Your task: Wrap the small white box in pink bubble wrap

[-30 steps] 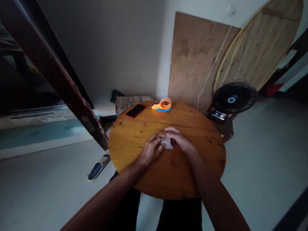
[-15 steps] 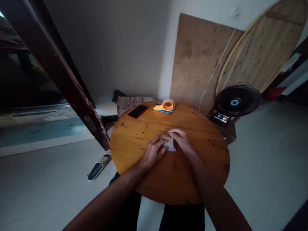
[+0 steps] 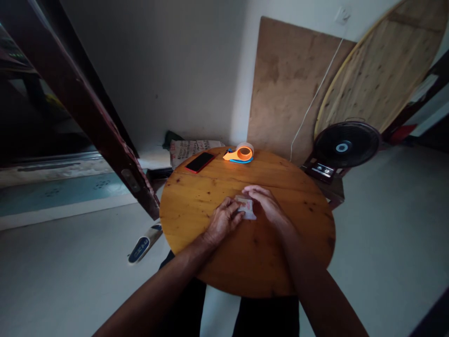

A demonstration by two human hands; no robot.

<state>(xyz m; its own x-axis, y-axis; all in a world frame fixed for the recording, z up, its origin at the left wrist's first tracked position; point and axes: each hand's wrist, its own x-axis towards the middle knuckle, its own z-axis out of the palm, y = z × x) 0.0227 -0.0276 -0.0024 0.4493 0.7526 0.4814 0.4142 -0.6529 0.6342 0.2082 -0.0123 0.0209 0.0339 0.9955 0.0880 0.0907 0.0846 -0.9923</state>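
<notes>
A small, see-through plastic packet (image 3: pixel 248 209) with faint reddish print lies on the round wooden table (image 3: pixel 189 201). From the left, my left hand (image 3: pixel 224 217) holds it down, its fingers bent over the packet's left part. My right hand (image 3: pixel 263 199) is at the packet's upper right edge with its fingers stretched out; whether the fingertips touch the plastic I cannot tell. Farther back on the table stands an orange tape dispenser (image 3: pixel 231 156) with a roll of clear tape and a blue base.
A red-edged phone (image 3: pixel 199 162) lies at the table's back left. Behind the table is a printed sack (image 3: pixel 189 150). A black round fan (image 3: pixel 345 146) stands to the right, a white cord (image 3: pixel 315 96) hangs by the wall, and a dark door frame (image 3: pixel 87 107) rises at left.
My right hand has shifted slightly left along the packet's top edge, its fingers straighter than before. My left hand and the packet stay in place. The view has tilted very slightly.
</notes>
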